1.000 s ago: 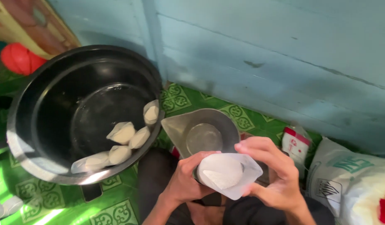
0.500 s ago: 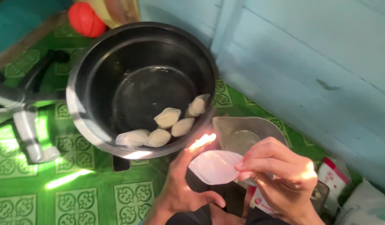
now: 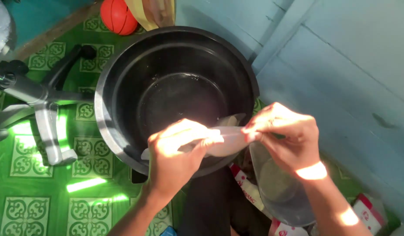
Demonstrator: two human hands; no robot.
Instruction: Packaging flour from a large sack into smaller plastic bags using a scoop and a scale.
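Black pot (image 3: 123, 87) — green patterned floor (image 3: 27, 161)

Red-and-white packet (image 3: 245, 185) below the black pot, two more red-and-white packets (image 3: 368, 214) at bottom right

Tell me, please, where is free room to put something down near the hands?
Free: the pot bottom behind both hands, and green floor between chair base and left hand. Crowded: right hand side, with jug and packets.

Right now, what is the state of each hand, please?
Left hand: closed, pinching one end of the pale plastic pouch.
Right hand: closed, pinching the pouch's other end.
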